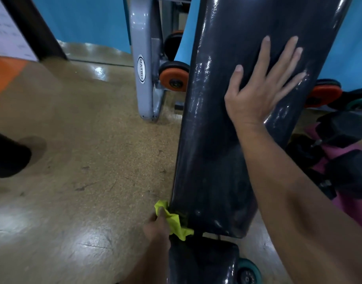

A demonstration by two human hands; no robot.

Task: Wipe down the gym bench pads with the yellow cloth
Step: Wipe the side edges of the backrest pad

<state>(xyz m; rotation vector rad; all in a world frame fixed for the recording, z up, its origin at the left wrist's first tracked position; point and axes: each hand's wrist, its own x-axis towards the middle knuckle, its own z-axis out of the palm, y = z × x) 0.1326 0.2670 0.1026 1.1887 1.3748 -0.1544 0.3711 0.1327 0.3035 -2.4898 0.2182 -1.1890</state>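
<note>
1. Your left hand (158, 226) has the yellow cloth (173, 221) bunched between curled fingers and thumb, and presses it against the lower left edge of the long back pad (233, 119), just above the gap to the seat pad (202, 261).
2. Your right hand (258, 87) lies flat on the upper part of the back pad, fingers spread and straight, gripping nothing; it looks to be bracing the pad.
3. The cloth is soft, light and limp. It crumples into a wad, so expect it to fold over itself rather than lie flat. Holding it in the middle of the wad, as you do, gives the firmest press; spreading it under the palm would likely cover more surface per stroke.
4. The pads are dark, glossy vinyl with streaky highlights, probably damp and slick. The cloth should glide easily, but a flat hand could slide too.
5. The padding will likely give a little under pressure, while the frame beneath stays rigid.
6. The narrow gap between the pads could catch loose corners of the cloth, so keep them tucked in.
</note>
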